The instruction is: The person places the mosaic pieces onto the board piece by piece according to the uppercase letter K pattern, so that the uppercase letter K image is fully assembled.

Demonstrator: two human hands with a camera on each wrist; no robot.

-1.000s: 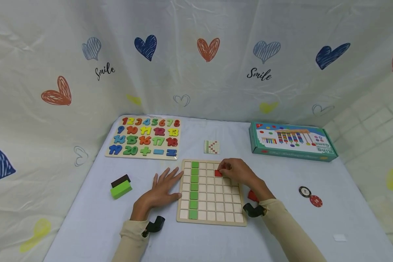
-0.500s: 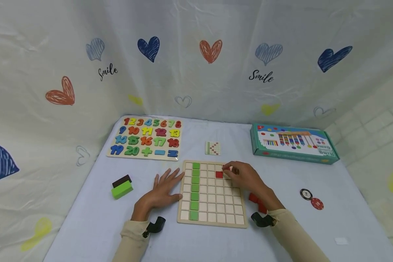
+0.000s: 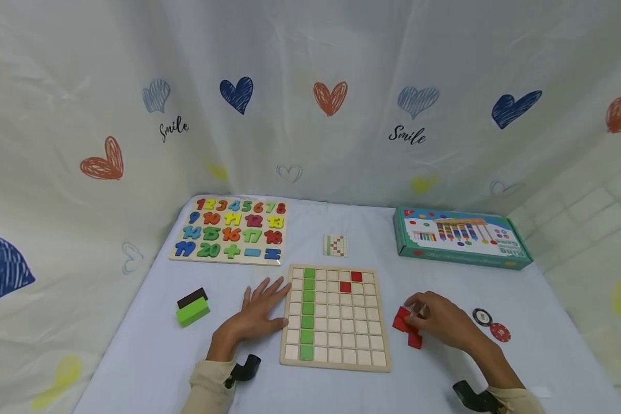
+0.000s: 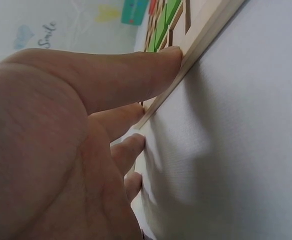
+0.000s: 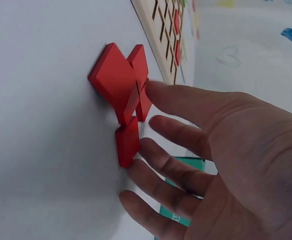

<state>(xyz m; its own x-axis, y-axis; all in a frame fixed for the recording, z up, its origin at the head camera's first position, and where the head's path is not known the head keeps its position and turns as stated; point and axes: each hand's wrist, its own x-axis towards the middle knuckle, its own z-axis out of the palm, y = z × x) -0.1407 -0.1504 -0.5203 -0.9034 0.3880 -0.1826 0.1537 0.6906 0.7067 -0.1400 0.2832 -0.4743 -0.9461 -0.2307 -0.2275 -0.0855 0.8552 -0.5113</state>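
A wooden grid board (image 3: 335, 364) lies in the middle of the table, with a column of green tiles (image 3: 307, 307) and two red tiles, a far one (image 3: 356, 277) and a nearer one (image 3: 345, 286), in its cells. Against its left edge rests my left hand (image 3: 253, 319), fingers spread; in the left wrist view the thumb (image 4: 156, 75) touches the wooden rim. Right of the board, my right hand (image 3: 442, 319) reaches over several loose red tiles (image 5: 113, 77). Its fingers are loosely bent, the thumb tip right at the tiles, and nothing is gripped between them.
Behind the board lies a small pattern card (image 3: 336, 245). A number puzzle (image 3: 227, 260) lies back left, a green game box (image 3: 463, 260) back right. Green and dark blocks (image 3: 193, 312) sit at left, a black chip (image 3: 482, 317) and red chip (image 3: 500, 332) at right.
My right hand has set a second red tile in the board's far row, let go, and moved right and nearer to the loose red tiles. The left hand stays at the board's edge.
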